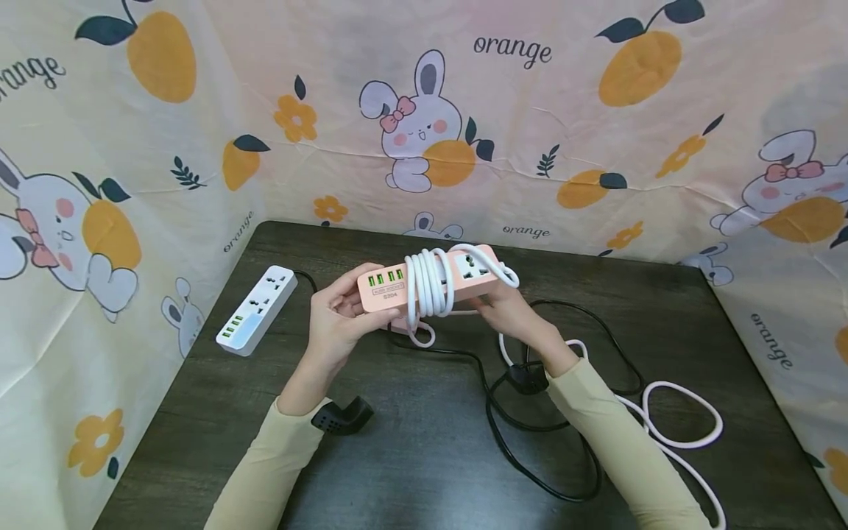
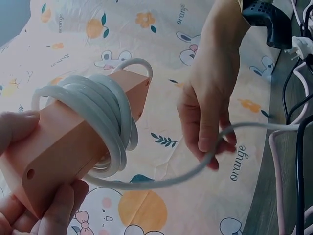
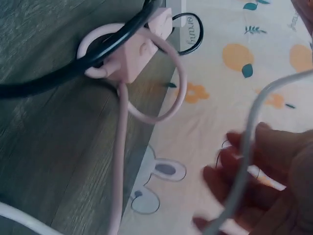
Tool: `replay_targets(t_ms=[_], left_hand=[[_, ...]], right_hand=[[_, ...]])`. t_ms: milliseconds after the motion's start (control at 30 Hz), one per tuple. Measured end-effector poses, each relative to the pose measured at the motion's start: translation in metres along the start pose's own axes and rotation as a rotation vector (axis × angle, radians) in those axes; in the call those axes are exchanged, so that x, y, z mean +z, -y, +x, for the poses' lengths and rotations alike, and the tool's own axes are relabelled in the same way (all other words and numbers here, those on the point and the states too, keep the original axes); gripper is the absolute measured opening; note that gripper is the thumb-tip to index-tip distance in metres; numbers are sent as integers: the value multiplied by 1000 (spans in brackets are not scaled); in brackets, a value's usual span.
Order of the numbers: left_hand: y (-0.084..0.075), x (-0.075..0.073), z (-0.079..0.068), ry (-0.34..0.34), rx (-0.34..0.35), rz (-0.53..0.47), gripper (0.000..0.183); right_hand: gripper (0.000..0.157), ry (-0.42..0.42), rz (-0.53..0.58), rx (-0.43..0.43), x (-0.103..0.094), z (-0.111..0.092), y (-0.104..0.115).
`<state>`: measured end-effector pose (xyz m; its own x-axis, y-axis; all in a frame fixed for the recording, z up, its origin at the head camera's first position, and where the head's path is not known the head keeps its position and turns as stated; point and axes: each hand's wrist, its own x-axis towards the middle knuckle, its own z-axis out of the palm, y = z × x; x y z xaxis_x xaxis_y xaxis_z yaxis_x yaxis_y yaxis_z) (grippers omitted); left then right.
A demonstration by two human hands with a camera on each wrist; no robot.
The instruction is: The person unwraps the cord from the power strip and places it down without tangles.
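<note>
My left hand (image 1: 341,316) grips one end of a pink power strip (image 1: 384,288), which is lifted above the table. In the left wrist view, thumb and fingers hold opposite sides of it. White cord (image 1: 430,283) is wound round its middle in several turns, and another loop passes over the far end. My right hand (image 2: 210,98) is by that far end, partly hidden behind the strip in the head view. The cord's loose length (image 2: 161,185) runs from the coil across its slack, parted fingers (image 3: 234,191).
A white power strip (image 1: 257,311) with a black cord lies at the table's left. Another pink power strip (image 3: 139,51) with a pink cord lies beneath the held one. Black cord (image 1: 503,442), white cord (image 1: 685,445) and a black plug (image 1: 528,377) spread across the right side.
</note>
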<state>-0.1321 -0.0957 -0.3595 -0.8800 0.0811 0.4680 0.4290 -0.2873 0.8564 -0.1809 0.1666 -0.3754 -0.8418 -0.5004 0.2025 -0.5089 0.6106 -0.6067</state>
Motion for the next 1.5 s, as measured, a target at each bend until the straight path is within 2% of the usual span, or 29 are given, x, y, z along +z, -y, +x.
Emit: replay_targets(t_ms=[100, 267, 400, 500, 533, 600, 700, 800, 900, 967, 1033, 1100, 1133, 1233, 1300, 1367, 1500], left_hand=[[1, -1, -1, 14, -4, -2, 55], [6, -2, -3, 45, -24, 0, 56], [9, -2, -6, 63, -48, 8, 58], [12, -2, -6, 46, -52, 32, 58], [12, -2, -6, 32, -48, 45, 57], [13, -3, -5, 0, -36, 61, 56], [14, -5, -2, -52, -13, 56, 55], [12, -7, 0, -86, -1, 26, 56], [11, -7, 1, -96, -8, 3, 56], [11, -7, 1, -85, -13, -8, 57], [10, -7, 0, -68, -20, -16, 57], [10, -8, 0, -49, -22, -20, 57], [10, -9, -1, -39, -24, -21, 57], [10, -11, -2, -14, -29, -19, 57], [10, -14, -2, -6, -30, -18, 57], [10, -17, -1, -6, -32, -2, 57], [10, -23, -1, -34, -42, 47, 56]], right_hand=[[37, -68, 56, 65, -6, -2, -4], [16, -231, 165, 120, -26, -6, -9], [13, -349, 305, 113, -42, -14, -9], [11, -395, 404, 46, -50, -23, -6], [11, -391, 439, 14, -52, -27, -5], [14, -328, 480, -73, -56, -35, -3], [21, -151, 466, -182, -60, -45, -4], [20, -28, 338, -168, -60, -50, -5], [12, -47, 124, -54, -56, -48, -6], [8, -127, -5, 23, -53, -46, -7], [6, -252, -91, 97, -51, -42, -9], [9, -411, -116, 169, -51, -39, -11], [11, -495, -88, 202, -52, -38, -12], [18, -731, 65, 264, -57, -37, -14], [19, -865, 205, 261, -62, -39, -15], [18, -982, 372, 213, -68, -42, -16], [16, -1144, 648, 20, -77, -55, -17]])
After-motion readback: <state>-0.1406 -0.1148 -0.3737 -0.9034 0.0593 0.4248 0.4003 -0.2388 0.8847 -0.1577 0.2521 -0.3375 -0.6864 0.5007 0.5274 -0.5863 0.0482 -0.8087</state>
